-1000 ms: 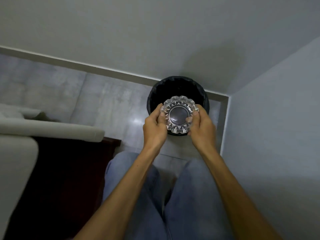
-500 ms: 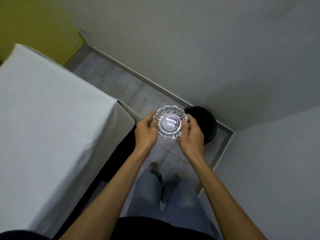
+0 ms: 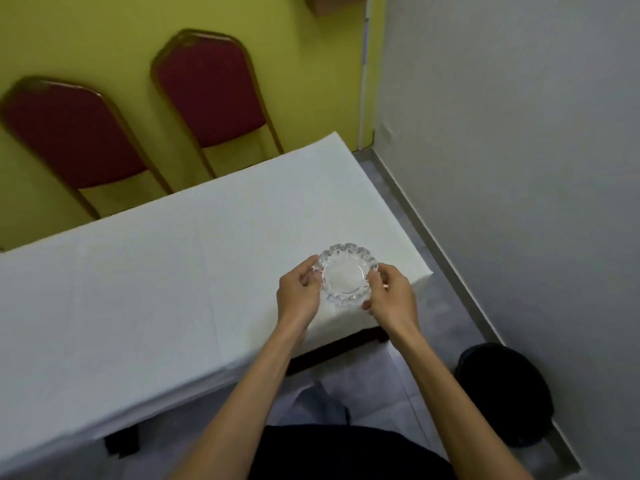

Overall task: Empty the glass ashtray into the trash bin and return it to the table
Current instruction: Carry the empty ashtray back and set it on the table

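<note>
- Both hands hold the glass ashtray (image 3: 345, 274) between them: the left hand (image 3: 298, 295) pinches its left rim with fingers curled, and the right hand (image 3: 392, 296) clasps the right rim the same way.
- It sits over the near right corner of the table (image 3: 145, 292), just inside the near edge. Whether its base already touches the white cloth cannot be told from this view.
- Thick cut glass like this is probably heavy for its size, rigid, smooth and apt to slip, and it would chip or shatter if dropped on the floor tiles.
- Its scalloped rim gives the best purchase, taken on opposite sides as now, so that the weight stays balanced.
- Its mouth faces up and the bowl looks level and empty; being round, it has no long axis, only a vertical one through the centre.
- One trash bin (image 3: 504, 393), black, stands on the floor well apart from the ashtray, beyond the table's right end and beside the grey wall.
- Judging by this, the remaining step is a gentle set-down, well in from the corner.
</note>
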A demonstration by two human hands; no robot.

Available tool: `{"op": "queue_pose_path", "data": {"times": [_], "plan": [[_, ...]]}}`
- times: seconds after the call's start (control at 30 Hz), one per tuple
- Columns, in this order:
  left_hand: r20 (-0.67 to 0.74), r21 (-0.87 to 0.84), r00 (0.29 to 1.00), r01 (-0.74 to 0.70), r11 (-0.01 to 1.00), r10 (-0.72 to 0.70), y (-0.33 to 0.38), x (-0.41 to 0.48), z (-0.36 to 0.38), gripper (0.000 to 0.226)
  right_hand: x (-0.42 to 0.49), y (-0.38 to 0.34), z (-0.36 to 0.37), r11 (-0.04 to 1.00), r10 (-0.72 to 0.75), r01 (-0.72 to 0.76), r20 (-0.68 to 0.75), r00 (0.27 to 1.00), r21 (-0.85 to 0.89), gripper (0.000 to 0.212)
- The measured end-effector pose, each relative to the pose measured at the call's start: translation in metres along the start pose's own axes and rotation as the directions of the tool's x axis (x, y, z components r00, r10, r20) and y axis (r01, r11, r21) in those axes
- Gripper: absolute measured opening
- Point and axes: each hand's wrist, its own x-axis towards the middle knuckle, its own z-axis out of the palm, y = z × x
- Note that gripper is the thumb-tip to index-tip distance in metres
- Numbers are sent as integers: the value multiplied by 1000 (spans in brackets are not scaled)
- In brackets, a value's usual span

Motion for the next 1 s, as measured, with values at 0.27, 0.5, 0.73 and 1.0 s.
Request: {"op": "queue_pose_path", "data": {"times": [0.27,0.5,0.73,1.0], "plan": [[-218,-95,962,146,985,-164,-19,54,-86,40,22,-39,103,998,-20,33,232,973,-53,31],[-336,-129,911,208,970,-240,-18,95,-89,40,62,-52,146,960,-88,154,274,958,-232,28],[-386,-149,875,252,956,-291,-16,118,-74,40,101,-56,149,884,-116,257,349,930,-390,19],[-434,-132,859,238,962,-272,-16,123,-73,43,110,-62,153,854,-116,304,416,902,-421,32]]}}
